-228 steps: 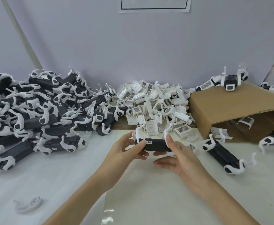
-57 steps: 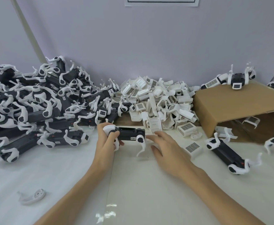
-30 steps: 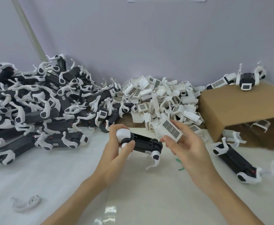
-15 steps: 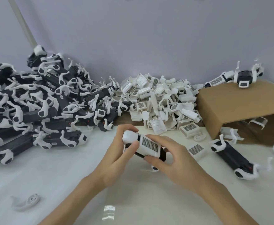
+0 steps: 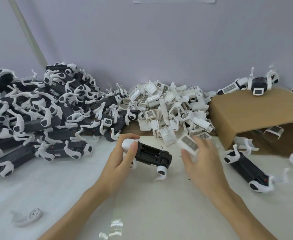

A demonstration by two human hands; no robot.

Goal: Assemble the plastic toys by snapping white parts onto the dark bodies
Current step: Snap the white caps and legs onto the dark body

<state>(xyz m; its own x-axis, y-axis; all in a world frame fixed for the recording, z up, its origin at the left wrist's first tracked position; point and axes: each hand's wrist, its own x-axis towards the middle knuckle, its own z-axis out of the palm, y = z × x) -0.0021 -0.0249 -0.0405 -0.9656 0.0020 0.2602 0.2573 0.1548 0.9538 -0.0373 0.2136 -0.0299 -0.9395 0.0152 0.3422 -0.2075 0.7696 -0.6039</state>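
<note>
left hand (image 5: 119,158) gripping dark body (image 5: 152,154), right hand (image 5: 201,158) — white part (image 5: 188,144)

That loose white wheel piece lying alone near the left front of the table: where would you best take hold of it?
Pinch the white wheel piece by its round disc end, coming straight down from above. It lies flat on the table with bare space around it, and its thin curved tail looks too slim for a firm grip.

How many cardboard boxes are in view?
1: the cardboard box lies on its side at the right, beside the pile of white parts. Others may be hidden outside the frame.
</note>
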